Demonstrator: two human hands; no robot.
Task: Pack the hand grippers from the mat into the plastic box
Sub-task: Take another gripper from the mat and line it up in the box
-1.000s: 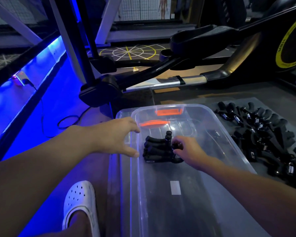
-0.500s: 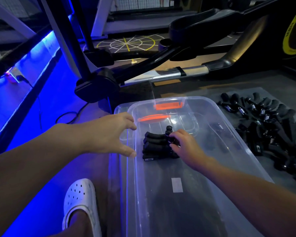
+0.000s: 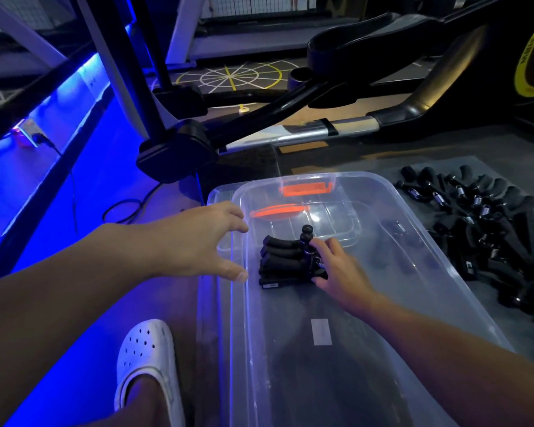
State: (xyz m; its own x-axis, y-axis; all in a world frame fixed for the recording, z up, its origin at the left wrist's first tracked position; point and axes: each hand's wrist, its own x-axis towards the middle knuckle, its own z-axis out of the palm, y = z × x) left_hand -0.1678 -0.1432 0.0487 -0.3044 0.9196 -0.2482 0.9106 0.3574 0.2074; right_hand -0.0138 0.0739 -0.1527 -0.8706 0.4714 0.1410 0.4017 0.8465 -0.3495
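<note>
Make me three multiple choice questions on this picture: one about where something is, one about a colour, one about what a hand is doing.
1. Where, relative to the plastic box, does the big pile of hand grippers lie?
A. inside it
B. on the mat to its right
C. under it

2. What colour are the box's clips?
A. green
B. white
C. orange

3. What is the left hand doing?
A. open, holding nothing
B. squeezing a gripper
C. clenched in a fist

Answers:
1 B, the pile sits on the mat outside the box's right wall.
2 C, both clips at the far end show orange.
3 A, its fingers are spread by the box's rim with nothing in them.
</note>
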